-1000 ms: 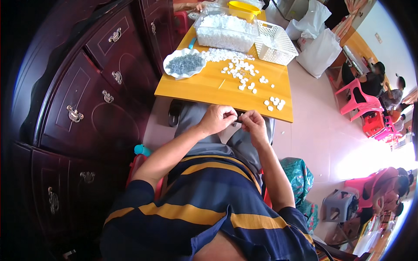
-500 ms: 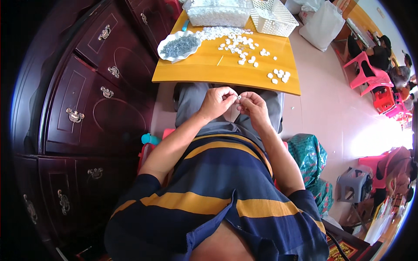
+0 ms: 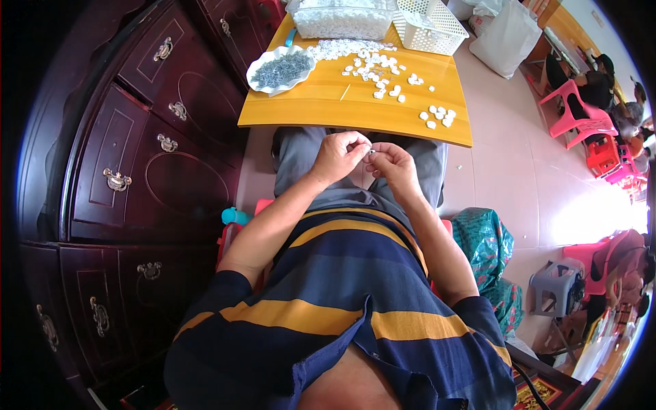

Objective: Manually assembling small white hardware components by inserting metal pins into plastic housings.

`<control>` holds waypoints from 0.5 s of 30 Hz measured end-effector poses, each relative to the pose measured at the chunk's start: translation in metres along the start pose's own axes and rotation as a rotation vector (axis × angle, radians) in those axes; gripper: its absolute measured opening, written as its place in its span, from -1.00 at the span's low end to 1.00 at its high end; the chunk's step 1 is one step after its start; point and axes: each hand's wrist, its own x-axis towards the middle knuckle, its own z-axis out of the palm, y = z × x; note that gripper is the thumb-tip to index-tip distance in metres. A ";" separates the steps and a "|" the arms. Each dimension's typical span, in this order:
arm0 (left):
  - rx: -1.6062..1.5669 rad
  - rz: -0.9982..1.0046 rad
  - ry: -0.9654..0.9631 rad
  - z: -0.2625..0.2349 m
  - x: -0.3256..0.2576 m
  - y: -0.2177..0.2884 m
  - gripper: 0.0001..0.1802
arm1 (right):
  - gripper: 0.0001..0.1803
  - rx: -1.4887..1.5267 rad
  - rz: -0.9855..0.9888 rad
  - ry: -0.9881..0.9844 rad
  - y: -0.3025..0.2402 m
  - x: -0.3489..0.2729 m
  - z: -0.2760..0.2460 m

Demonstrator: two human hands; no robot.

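Above my lap, just off the table's near edge, both hands meet at the fingertips. My right hand (image 3: 398, 171) pinches a small white plastic piece (image 3: 372, 152), mostly covered by the fingers. The thumb and fingers of my left hand (image 3: 337, 158) are pressed together against that piece; whatever else they hold is too small to tell. On the wooden table (image 3: 294, 113) lie scattered white plastic pieces (image 3: 378, 76) and a smaller group of white pieces (image 3: 439, 116) at the right corner. A wavy-rimmed white plate (image 3: 254, 71) holds many thin grey metal bits (image 3: 282, 70).
A clear bin (image 3: 345, 31) full of white pieces stands at the table's back, beside a white perforated basket (image 3: 444, 41). A thin pale stick (image 3: 346, 92) lies mid-table. Dark drawers (image 3: 137, 137) flank my left; a green bag (image 3: 482, 246) sits at right. People sit farther right.
Both hands have shifted very slightly left and up, still together. The white piece has turned and shows less between the fingertips. The table's contents look the same.
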 end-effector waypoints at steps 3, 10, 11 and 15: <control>0.021 -0.006 0.000 -0.004 0.001 0.002 -0.92 | -0.82 0.111 0.026 -0.002 0.000 0.000 -0.004; 0.095 0.090 -0.020 -0.003 0.002 0.003 -0.93 | -0.86 0.054 0.027 0.045 0.000 0.001 -0.004; 0.095 0.088 -0.021 -0.003 0.001 0.003 -0.93 | -0.86 0.016 0.031 0.064 -0.001 0.000 -0.003; 0.073 0.044 -0.035 -0.002 0.000 0.003 -0.94 | -0.88 0.044 0.023 0.096 -0.002 0.000 -0.001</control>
